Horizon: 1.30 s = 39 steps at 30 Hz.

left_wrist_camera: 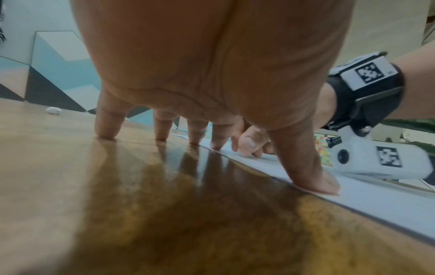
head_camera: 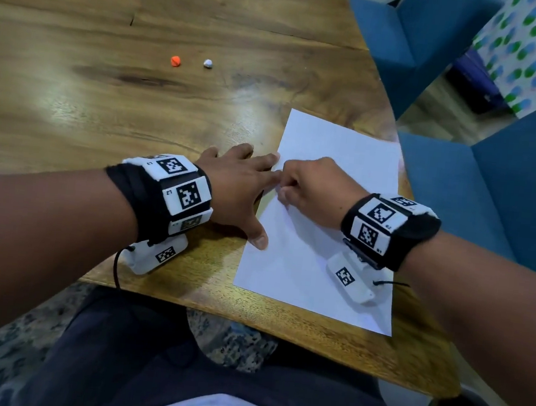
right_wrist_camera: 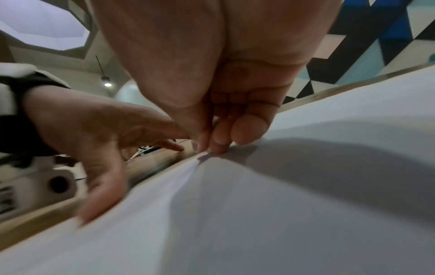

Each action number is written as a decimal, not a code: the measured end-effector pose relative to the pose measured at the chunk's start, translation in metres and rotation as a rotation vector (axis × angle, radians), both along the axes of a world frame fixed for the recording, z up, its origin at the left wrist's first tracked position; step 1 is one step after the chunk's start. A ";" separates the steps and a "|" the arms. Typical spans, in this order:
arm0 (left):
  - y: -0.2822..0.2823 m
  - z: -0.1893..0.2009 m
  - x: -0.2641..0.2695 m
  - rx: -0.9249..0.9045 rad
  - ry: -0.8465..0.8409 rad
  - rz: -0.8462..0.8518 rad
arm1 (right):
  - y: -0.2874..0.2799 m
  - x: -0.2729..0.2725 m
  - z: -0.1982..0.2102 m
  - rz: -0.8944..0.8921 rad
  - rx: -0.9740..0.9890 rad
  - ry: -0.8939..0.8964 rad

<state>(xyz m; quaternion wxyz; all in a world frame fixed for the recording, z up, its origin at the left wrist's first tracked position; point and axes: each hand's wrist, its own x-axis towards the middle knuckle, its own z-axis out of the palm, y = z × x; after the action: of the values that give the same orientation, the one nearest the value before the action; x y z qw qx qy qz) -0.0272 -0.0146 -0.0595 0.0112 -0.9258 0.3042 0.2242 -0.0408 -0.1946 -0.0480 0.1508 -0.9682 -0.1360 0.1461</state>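
From the head view, a plain white sheet of paper (head_camera: 286, 271) lies flat on the wooden table (head_camera: 105, 103), unmarked, with its long left edge running under both sets of fingers. The left hand (head_camera: 238, 186) is spread, fingers straight. The fingertips rest on the wood just outside that edge and the thumb sits on the paper nearer the person. The right hand (head_camera: 317, 191) lies over the sheet with its fingers curled in, their tips meeting the same edge right beside the left forefinger. Well beyond the fingertips, an orange ball (head_camera: 175, 61) and a white ball (head_camera: 208, 63) sit close together on the table. Blue chairs (head_camera: 509, 195) stand past the right hand's side.

In the left wrist view, four straight fingers (left_wrist_camera: 108, 121) stand on the bare wood. The thumb (left_wrist_camera: 313, 167) presses the paper's edge down, holding nothing. Behind it the right hand's (left_wrist_camera: 249, 143) curled fingers touch the sheet (left_wrist_camera: 376, 201).

In the right wrist view, the right thumb and forefinger (right_wrist_camera: 219, 145) pinch the sheet's edge, the other fingers tucked behind. The paper (right_wrist_camera: 282, 204) rises slightly to the pinch, with a soft ridge running back from it and a grey shadow beneath the hand. The left hand (right_wrist_camera: 94, 126) lies open just beside.
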 end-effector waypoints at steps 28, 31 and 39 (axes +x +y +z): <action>-0.009 0.008 0.001 0.148 0.026 -0.068 | -0.043 0.008 0.007 -0.154 -0.134 -0.027; -0.009 0.008 0.001 0.140 0.022 -0.063 | -0.031 -0.011 0.004 -0.101 -0.125 -0.012; -0.006 0.003 0.003 0.134 0.020 -0.073 | -0.016 -0.049 0.005 0.081 -0.107 0.084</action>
<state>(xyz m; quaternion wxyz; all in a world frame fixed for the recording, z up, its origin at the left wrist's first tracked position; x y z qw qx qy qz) -0.0239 -0.0208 -0.0564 0.0783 -0.9091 0.3219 0.2526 -0.0899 -0.2105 -0.0430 0.0983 -0.9616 -0.1606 0.1995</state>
